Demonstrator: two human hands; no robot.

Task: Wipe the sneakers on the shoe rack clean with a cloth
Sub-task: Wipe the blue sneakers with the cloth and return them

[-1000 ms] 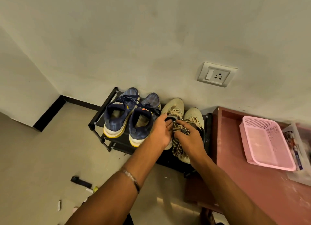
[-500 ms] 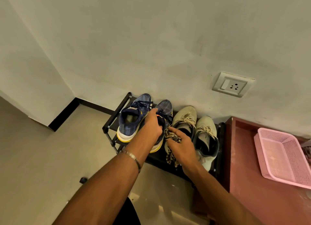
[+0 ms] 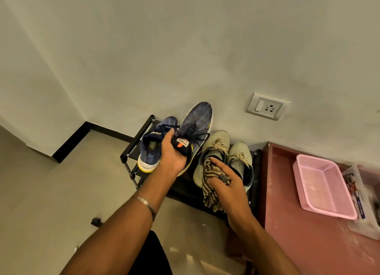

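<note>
On the shoe rack [image 3: 131, 149], one blue sneaker [image 3: 153, 149] sits at its left end. The left hand [image 3: 171, 155] grips the other blue sneaker [image 3: 197, 120] by its tongue, raised above the rack. Right of it, the right hand [image 3: 228, 184] clutches a striped cloth [image 3: 209, 184] over the beige sneakers [image 3: 230, 151] on the rack.

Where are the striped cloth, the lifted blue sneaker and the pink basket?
striped cloth [image 3: 209, 189]: head view, on the bunched folds below the fingers.
lifted blue sneaker [image 3: 197, 118]: head view, on the toe upper.
pink basket [image 3: 314, 161]: head view, on the far rim.
</note>
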